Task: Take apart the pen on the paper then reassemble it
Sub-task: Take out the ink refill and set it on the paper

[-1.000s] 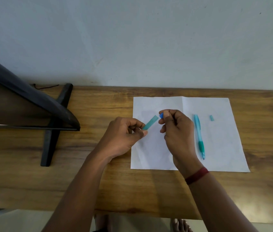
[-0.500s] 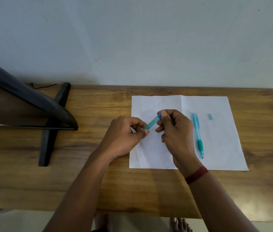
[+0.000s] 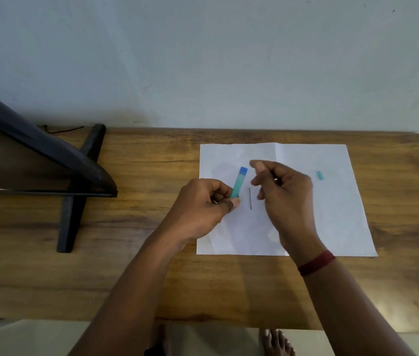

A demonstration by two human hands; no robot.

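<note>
My left hand (image 3: 203,204) is shut on the lower end of a short teal tube with a blue tip (image 3: 239,182), holding it tilted up over the white paper (image 3: 337,217). My right hand (image 3: 285,194) hovers just right of the tube, fingers loosely apart, with nothing seen in them. A thin black lead (image 3: 250,198) lies between the two hands, over the paper. A small teal cap piece (image 3: 320,175) rests on the paper to the right. The teal pen body is hidden behind my right hand.
The paper lies on a wooden table (image 3: 126,265) against a pale wall. A black screen on a cross-shaped stand (image 3: 74,201) occupies the table's left side. Bare feet show on the floor below the table's front edge.
My right hand has let go of the tube's blue end and drawn back to the right. The thin black lead now shows between the hands. The tube is tilted more upright.
</note>
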